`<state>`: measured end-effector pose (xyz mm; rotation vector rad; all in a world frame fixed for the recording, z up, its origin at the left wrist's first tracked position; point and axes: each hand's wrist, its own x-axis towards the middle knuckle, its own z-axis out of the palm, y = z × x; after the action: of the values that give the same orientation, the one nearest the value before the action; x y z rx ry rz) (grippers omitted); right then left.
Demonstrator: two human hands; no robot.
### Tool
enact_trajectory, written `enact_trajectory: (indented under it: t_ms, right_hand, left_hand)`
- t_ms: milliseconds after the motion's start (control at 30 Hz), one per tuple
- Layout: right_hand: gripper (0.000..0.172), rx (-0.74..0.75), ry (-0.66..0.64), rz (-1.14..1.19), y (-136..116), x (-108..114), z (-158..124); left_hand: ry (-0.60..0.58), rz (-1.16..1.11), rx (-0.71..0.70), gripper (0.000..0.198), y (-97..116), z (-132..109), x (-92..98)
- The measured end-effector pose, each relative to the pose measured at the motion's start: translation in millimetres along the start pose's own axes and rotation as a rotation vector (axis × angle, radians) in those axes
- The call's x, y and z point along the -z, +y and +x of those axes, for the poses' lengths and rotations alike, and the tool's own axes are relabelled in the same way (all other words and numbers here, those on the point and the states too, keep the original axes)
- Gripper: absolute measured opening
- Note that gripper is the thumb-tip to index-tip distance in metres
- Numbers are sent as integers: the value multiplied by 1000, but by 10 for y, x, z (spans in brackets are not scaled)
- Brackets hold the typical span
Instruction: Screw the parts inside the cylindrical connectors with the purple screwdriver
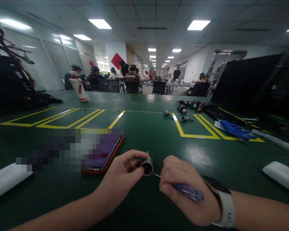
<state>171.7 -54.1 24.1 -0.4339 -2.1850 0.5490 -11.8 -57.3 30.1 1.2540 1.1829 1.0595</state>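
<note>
My left hand pinches a small grey cylindrical part between thumb and fingers, just above the green table. My right hand is closed round a small screwdriver with a clear purple handle; its thin shaft points left and its tip meets the dark end of the part. A white watch sits on my right wrist.
A phone in a red case lies left of my hands. White objects lie at the left edge and right edge. Blue gloves, several small dark parts and a paper cup lie further back. People sit at distant desks.
</note>
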Motion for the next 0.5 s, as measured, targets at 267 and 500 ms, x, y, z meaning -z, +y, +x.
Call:
enact_trajectory:
  t_ms: [267, 500]
  right_hand:
    - [18, -104, 70, 72, -10, -7, 34]
    - [18, -71, 51, -10, -12, -9, 16]
  left_hand:
    - [18, 9, 4, 23, 23, 13, -10]
    - [7, 25, -1, 26, -7, 14, -3]
